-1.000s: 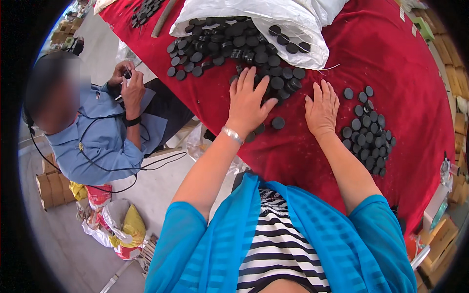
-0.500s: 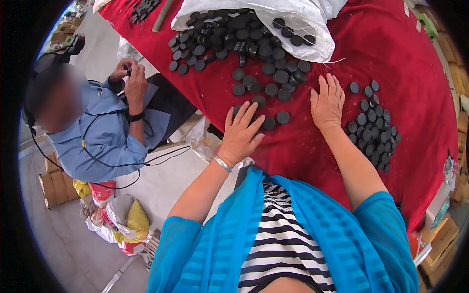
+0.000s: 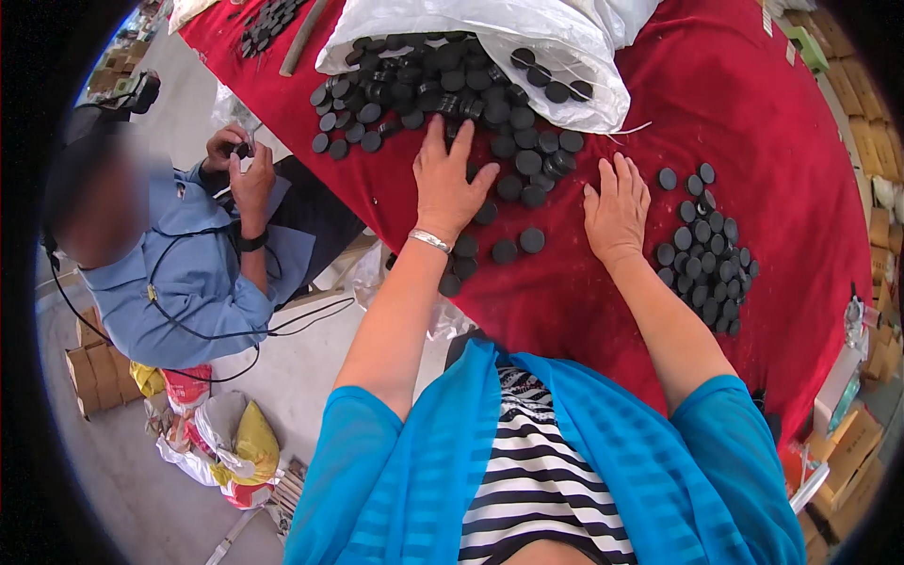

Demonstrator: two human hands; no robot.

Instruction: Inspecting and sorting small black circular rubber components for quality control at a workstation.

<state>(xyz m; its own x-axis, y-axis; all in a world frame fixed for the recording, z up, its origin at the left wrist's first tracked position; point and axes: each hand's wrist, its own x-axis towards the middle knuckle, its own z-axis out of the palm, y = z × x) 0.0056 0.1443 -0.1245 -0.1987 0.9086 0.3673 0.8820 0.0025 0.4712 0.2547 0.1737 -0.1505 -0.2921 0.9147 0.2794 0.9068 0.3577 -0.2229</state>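
Note:
Many round black caps point(image 3: 471, 80) spill from the mouth of a white woven sack point(image 3: 574, 56) onto a red cloth point(image 3: 753, 122). My left hand point(image 3: 447, 184) reaches over the near edge of this heap, fingers spread, its fingertips touching the caps there. Several loose caps point(image 3: 505, 251) lie around and below its wrist. Flat on the cloth, my right hand point(image 3: 617, 207) rests with its fingers stretched out and holds nothing. It lies between the heap and a separate pile of caps point(image 3: 711, 264) on the right.
At the left sits a person in a blue shirt point(image 3: 188, 273), holding a small dark thing in both hands. A stick point(image 3: 303, 38) and a small dark pile point(image 3: 270, 25) lie at the far left of the cloth. Cardboard boxes point(image 3: 852, 452) stand at the right; bags point(image 3: 250, 443) lie on the floor.
My left hand has moved forward onto the near edge of the heap, and several caps now lie nearer to me beside its wrist. My right hand has stayed nearly in place.

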